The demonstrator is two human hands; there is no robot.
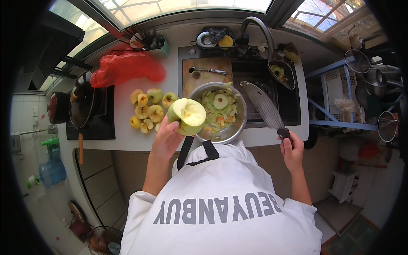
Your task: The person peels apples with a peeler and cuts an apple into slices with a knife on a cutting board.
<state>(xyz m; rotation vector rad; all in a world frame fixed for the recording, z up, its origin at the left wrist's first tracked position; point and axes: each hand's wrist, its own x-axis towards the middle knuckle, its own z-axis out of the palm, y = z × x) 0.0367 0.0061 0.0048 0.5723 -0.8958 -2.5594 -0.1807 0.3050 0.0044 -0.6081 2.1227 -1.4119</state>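
My left hand (165,134) grips a green apple (188,118) above the left rim of a steel bowl. A large piece is cut off the apple's top, baring pale flesh with a hollow. In my right hand (291,146) is a large kitchen knife (267,108) with a black handle; its wet-looking blade points up and left over the sink. The steel bowl (243,119) sits at the counter's front edge, with green peelings and scraps inside. A round apple slice (220,101) lies on top of them. Several peeled or cut apples (155,113) rest on the counter to the left.
Behind the bowl, a wooden cutting board (207,86) bears a peeler (210,70) and overlaps the black sink (287,108). A strainer basket (280,75) with scraps hangs under the curved faucet (271,38). A red plastic bag (127,68) and a lidded pan (82,102) are left.
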